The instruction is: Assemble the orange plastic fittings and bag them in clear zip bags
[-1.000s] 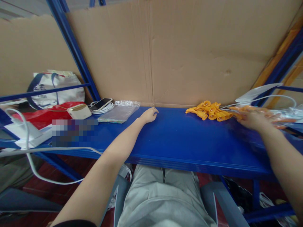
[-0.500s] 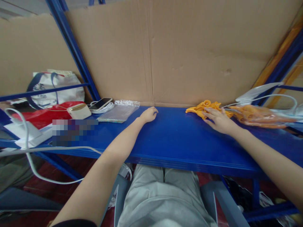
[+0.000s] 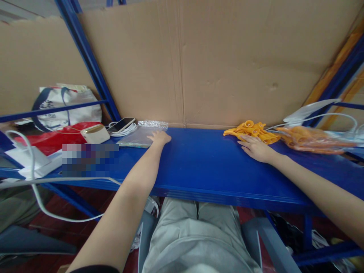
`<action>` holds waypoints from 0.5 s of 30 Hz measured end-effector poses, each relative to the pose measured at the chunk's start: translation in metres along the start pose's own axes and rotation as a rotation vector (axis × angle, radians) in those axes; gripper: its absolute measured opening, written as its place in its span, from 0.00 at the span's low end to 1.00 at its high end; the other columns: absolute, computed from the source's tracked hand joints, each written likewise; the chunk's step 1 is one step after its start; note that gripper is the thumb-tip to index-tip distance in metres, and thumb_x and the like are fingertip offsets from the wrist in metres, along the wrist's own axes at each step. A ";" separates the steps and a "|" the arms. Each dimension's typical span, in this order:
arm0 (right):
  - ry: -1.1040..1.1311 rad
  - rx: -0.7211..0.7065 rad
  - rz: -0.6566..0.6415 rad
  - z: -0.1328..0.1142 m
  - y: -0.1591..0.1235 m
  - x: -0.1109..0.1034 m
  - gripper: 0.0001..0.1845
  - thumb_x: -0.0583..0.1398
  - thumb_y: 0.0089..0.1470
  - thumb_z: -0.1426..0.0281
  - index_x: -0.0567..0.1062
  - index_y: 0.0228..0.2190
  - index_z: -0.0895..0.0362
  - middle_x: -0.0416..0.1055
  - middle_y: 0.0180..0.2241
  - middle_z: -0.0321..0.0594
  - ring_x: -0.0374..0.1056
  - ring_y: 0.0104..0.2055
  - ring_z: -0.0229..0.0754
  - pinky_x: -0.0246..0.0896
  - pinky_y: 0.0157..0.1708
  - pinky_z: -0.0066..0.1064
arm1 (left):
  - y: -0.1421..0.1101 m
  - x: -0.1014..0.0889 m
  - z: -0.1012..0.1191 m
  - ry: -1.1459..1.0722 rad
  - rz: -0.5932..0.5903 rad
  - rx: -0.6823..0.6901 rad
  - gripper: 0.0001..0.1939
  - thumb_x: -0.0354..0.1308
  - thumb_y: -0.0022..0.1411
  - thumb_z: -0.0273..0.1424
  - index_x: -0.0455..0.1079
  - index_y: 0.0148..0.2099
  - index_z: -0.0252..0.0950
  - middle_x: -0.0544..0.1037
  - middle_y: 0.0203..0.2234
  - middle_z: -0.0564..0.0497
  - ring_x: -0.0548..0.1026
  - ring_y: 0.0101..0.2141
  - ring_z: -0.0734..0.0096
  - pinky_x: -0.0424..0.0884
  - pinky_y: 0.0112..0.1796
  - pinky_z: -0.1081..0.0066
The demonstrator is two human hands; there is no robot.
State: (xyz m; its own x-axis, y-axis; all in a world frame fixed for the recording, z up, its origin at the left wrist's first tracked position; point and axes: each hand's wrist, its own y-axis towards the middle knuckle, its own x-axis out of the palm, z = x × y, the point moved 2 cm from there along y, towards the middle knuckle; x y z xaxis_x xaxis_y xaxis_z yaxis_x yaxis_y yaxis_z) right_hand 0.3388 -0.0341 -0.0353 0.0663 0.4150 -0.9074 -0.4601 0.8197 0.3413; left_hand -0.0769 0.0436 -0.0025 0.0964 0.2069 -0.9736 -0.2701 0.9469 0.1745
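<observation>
My left hand [image 3: 160, 137] reaches over the right side of a stack of clear plastic bags [image 3: 136, 137], its fingers spread; whether it touches them I cannot tell. My right hand [image 3: 256, 148] lies with fingers stretched out at the front of a pile of orange-yellow plastic horn-shaped pieces [image 3: 250, 131], with wide round openings and narrow ends. Its fingertips are at the pile's near edge. To the right of that pile lies a clear bag [image 3: 309, 140] with more orange pieces inside.
The blue shelf table [image 3: 204, 170] has a cardboard sheet [image 3: 227, 64] behind it. On the left are a phone [image 3: 122, 125], a coiled white cable [image 3: 127, 131], a white box-like device [image 3: 95, 134], a red bag [image 3: 57, 138] and a power strip [image 3: 45, 167]. A white cable [image 3: 71, 178] crosses the front left edge.
My left hand has moved left from the bare table onto the area of the clear bags, its fingers now spread. My right hand has drawn slightly back and left from the orange pieces.
</observation>
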 end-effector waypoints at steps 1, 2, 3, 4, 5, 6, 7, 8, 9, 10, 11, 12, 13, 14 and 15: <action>-0.009 0.010 -0.020 0.000 0.002 0.000 0.28 0.46 0.63 0.65 0.75 0.56 0.62 0.63 0.63 0.54 0.58 0.65 0.59 0.55 0.62 0.57 | 0.002 0.003 -0.002 -0.016 -0.039 -0.061 0.29 0.51 0.62 0.36 0.65 0.64 0.33 0.63 0.64 0.31 0.57 0.65 0.34 0.56 0.58 0.33; -0.017 0.015 -0.038 -0.001 0.004 0.000 0.28 0.46 0.63 0.66 0.75 0.56 0.62 0.63 0.63 0.54 0.58 0.65 0.59 0.54 0.62 0.57 | 0.003 0.005 -0.003 -0.031 -0.066 -0.100 0.29 0.50 0.63 0.37 0.65 0.64 0.34 0.63 0.64 0.31 0.59 0.64 0.35 0.56 0.58 0.33; -0.024 0.017 -0.052 -0.002 0.007 0.000 0.28 0.47 0.63 0.67 0.75 0.56 0.62 0.63 0.63 0.54 0.58 0.65 0.59 0.54 0.62 0.55 | 0.004 0.006 -0.004 -0.043 -0.083 -0.134 0.29 0.49 0.63 0.37 0.65 0.64 0.34 0.63 0.64 0.32 0.60 0.64 0.36 0.56 0.58 0.34; -0.034 0.018 -0.064 -0.004 0.010 -0.001 0.27 0.47 0.62 0.68 0.75 0.56 0.62 0.64 0.63 0.53 0.59 0.64 0.59 0.55 0.62 0.54 | 0.004 0.007 -0.004 -0.051 -0.085 -0.136 0.29 0.48 0.63 0.37 0.65 0.64 0.34 0.63 0.64 0.32 0.61 0.63 0.37 0.57 0.58 0.35; -0.048 0.023 -0.078 -0.005 0.014 -0.003 0.27 0.47 0.62 0.69 0.75 0.56 0.62 0.64 0.63 0.53 0.61 0.63 0.58 0.56 0.61 0.53 | 0.005 0.007 -0.003 -0.056 -0.080 -0.132 0.29 0.48 0.63 0.37 0.65 0.64 0.34 0.64 0.64 0.32 0.62 0.63 0.37 0.58 0.58 0.36; -0.068 0.034 -0.097 -0.007 0.019 -0.004 0.27 0.48 0.61 0.69 0.75 0.56 0.61 0.64 0.63 0.52 0.63 0.61 0.59 0.58 0.60 0.52 | 0.005 0.007 -0.003 -0.058 -0.071 -0.128 0.29 0.49 0.63 0.37 0.65 0.64 0.34 0.65 0.63 0.32 0.62 0.63 0.37 0.59 0.57 0.36; -0.092 0.051 -0.122 -0.009 0.024 -0.006 0.27 0.48 0.60 0.70 0.75 0.56 0.60 0.65 0.63 0.52 0.64 0.60 0.59 0.59 0.58 0.52 | 0.005 0.007 -0.002 -0.060 -0.062 -0.126 0.29 0.49 0.62 0.37 0.66 0.63 0.34 0.66 0.63 0.31 0.63 0.62 0.37 0.60 0.57 0.37; -0.114 0.072 -0.152 -0.012 0.031 -0.008 0.27 0.48 0.60 0.71 0.76 0.55 0.59 0.65 0.62 0.52 0.66 0.58 0.59 0.61 0.57 0.52 | 0.006 0.007 -0.003 -0.062 -0.057 -0.125 0.28 0.50 0.62 0.37 0.66 0.63 0.34 0.67 0.62 0.31 0.63 0.62 0.37 0.61 0.56 0.37; -0.131 0.093 -0.187 -0.015 0.037 -0.010 0.27 0.49 0.58 0.72 0.76 0.55 0.59 0.66 0.62 0.52 0.67 0.57 0.60 0.61 0.56 0.52 | 0.006 0.007 -0.003 -0.063 -0.055 -0.122 0.28 0.50 0.62 0.37 0.67 0.63 0.34 0.67 0.62 0.32 0.64 0.62 0.38 0.62 0.56 0.38; -0.138 0.116 -0.225 -0.019 0.044 -0.012 0.27 0.49 0.57 0.73 0.77 0.54 0.59 0.66 0.61 0.52 0.68 0.56 0.61 0.62 0.55 0.53 | 0.006 0.007 -0.004 -0.062 -0.057 -0.116 0.28 0.49 0.62 0.37 0.67 0.63 0.34 0.67 0.62 0.32 0.64 0.62 0.38 0.63 0.56 0.39; -0.136 0.131 -0.267 -0.023 0.051 -0.014 0.27 0.50 0.56 0.74 0.78 0.53 0.59 0.66 0.61 0.53 0.68 0.56 0.62 0.62 0.55 0.53 | 0.006 0.007 -0.004 -0.059 -0.061 -0.108 0.28 0.49 0.63 0.37 0.67 0.62 0.34 0.67 0.62 0.32 0.64 0.62 0.39 0.63 0.56 0.39; -0.131 0.149 -0.313 -0.028 0.057 -0.015 0.28 0.50 0.55 0.74 0.78 0.53 0.60 0.66 0.61 0.54 0.68 0.56 0.63 0.62 0.54 0.53 | 0.006 0.007 -0.005 -0.054 -0.065 -0.099 0.28 0.48 0.63 0.37 0.67 0.62 0.34 0.67 0.62 0.33 0.64 0.62 0.40 0.63 0.56 0.40; -0.127 0.164 -0.349 -0.033 0.063 -0.016 0.28 0.50 0.54 0.75 0.78 0.53 0.61 0.64 0.62 0.55 0.67 0.56 0.64 0.63 0.53 0.53 | 0.005 0.007 -0.005 -0.049 -0.071 -0.090 0.27 0.48 0.64 0.37 0.67 0.62 0.34 0.66 0.63 0.33 0.64 0.62 0.40 0.63 0.57 0.40; -0.127 0.185 -0.376 -0.038 0.066 -0.017 0.28 0.50 0.54 0.75 0.77 0.53 0.63 0.63 0.63 0.56 0.67 0.57 0.65 0.63 0.53 0.53 | 0.005 0.007 -0.005 -0.046 -0.075 -0.079 0.27 0.47 0.64 0.37 0.67 0.62 0.34 0.66 0.63 0.34 0.64 0.62 0.41 0.62 0.57 0.40; -0.122 0.204 -0.380 -0.042 0.068 -0.017 0.28 0.49 0.55 0.76 0.77 0.53 0.64 0.64 0.62 0.57 0.65 0.58 0.66 0.62 0.53 0.54 | 0.005 0.007 -0.006 -0.045 -0.078 -0.070 0.27 0.47 0.64 0.36 0.67 0.63 0.34 0.66 0.63 0.34 0.64 0.62 0.41 0.61 0.58 0.39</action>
State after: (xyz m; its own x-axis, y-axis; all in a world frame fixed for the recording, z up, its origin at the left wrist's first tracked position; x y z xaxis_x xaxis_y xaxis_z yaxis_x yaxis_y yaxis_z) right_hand 0.2693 -0.0015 -0.0071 0.3067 0.1026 -0.9463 -0.1995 0.9790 0.0415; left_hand -0.0829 0.0480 -0.0089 0.1623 0.1455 -0.9759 -0.3265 0.9413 0.0861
